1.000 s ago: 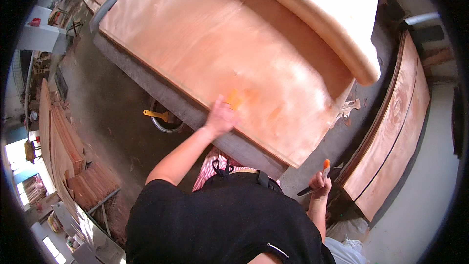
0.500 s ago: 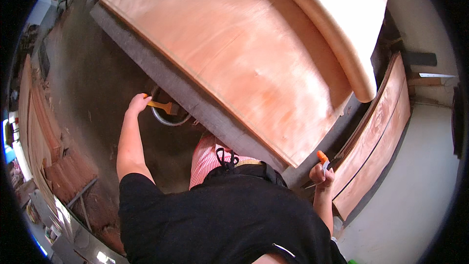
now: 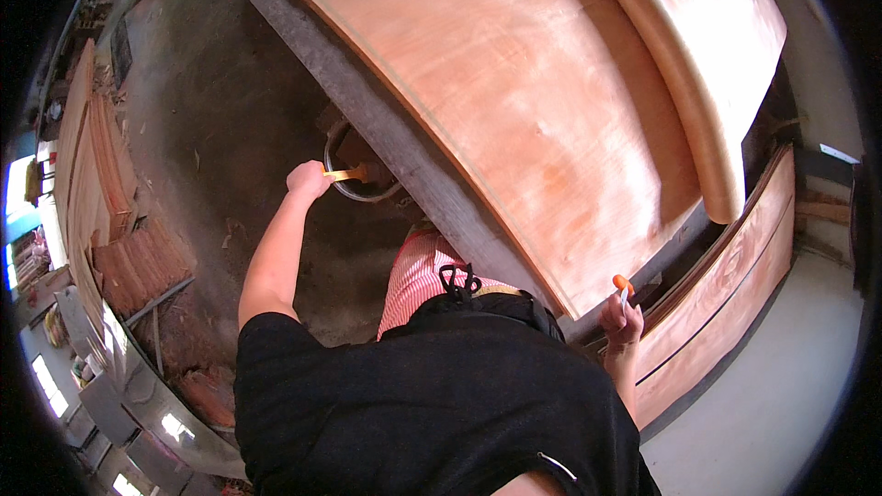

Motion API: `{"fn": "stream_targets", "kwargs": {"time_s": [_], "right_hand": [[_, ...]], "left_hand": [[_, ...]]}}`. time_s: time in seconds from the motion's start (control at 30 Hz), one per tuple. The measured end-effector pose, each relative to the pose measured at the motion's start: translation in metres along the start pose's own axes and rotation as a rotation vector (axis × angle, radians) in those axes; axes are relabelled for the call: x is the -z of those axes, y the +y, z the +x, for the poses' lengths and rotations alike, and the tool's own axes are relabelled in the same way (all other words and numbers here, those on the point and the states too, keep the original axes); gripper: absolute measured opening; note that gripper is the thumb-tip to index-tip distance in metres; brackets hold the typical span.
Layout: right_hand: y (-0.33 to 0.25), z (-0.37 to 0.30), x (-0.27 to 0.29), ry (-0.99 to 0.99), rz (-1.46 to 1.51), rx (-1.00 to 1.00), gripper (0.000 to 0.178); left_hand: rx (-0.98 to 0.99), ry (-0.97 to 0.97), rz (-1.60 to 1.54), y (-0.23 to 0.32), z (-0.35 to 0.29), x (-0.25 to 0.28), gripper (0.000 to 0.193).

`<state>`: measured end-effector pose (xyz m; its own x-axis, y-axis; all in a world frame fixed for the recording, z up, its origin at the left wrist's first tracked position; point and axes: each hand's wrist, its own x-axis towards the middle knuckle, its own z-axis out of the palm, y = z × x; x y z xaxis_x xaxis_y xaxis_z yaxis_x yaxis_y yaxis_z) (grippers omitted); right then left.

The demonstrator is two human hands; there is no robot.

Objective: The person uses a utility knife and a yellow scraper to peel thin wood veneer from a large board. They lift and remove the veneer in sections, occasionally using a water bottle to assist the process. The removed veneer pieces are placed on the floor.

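Note:
My left hand (image 3: 310, 181) is closed around the yellow handle of a paintbrush (image 3: 344, 174). The brush's dark head is over the round opening of a bucket (image 3: 331, 149), which stands low beside the stack; whether the bristles touch anything inside is too dark to see. My right hand (image 3: 622, 320) grips a small tool with an orange end (image 3: 624, 284) and a pale grey part, its exact kind unclear. That hand is beside the near right corner of a large wood veneer sheet (image 3: 514, 119), which lies flat on a grey board (image 3: 404, 165).
A rolled-back veneer sheet (image 3: 684, 101) covers the far right of the stack. More wood sheets (image 3: 726, 303) lean along the right, by a pale wall (image 3: 772, 386). To the left, veneer sheets (image 3: 106, 165) and a pile of brown sheets (image 3: 142, 257) lie on the floor.
The view has shifted, so the stack sits farther right in the picture. My left hand and brush remain at the bucket, slightly nearer my body. My right hand still holds the orange-ended tool.

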<state>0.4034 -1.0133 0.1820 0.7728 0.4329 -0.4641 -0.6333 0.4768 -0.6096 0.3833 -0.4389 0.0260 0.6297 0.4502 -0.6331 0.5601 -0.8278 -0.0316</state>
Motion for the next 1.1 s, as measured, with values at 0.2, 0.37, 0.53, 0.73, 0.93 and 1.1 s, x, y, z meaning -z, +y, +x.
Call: {"fn": "stream_targets", "kwargs": {"time_s": [0.2, 0.37, 0.53, 0.73, 0.93, 1.1], "right_hand": [[0.001, 0.005, -0.006, 0.075, -0.018, -0.065, 0.039], [0.003, -0.001, 0.002, 0.011, 0.081, -0.047, 0.04], [0.018, -0.012, 0.009, 0.114, 0.15, 0.011, 0.043], [0.022, -0.012, 0.001, 0.164, 0.199, 0.049, 0.043], [0.021, -0.021, -0.005, 0.275, 0.25, 0.13, 0.037], [0.027, -0.028, -0.007, 0.325, 0.263, 0.182, 0.034]], "left_hand": [[-0.038, 0.071, 0.04, 0.014, -0.007, 0.004, 0.025], [-0.281, -0.209, -0.527, -0.066, 0.007, 0.015, 0.021], [-0.15, -0.406, -0.749, -0.03, -0.023, 0.118, 0.015], [-0.543, -0.137, -0.913, 0.138, 0.034, 0.183, 0.018], [-0.683, 0.4, -0.547, 0.329, 0.12, 0.193, 0.03], [-0.684, 0.676, -0.055, 0.382, 0.096, 0.195, 0.024]]}}
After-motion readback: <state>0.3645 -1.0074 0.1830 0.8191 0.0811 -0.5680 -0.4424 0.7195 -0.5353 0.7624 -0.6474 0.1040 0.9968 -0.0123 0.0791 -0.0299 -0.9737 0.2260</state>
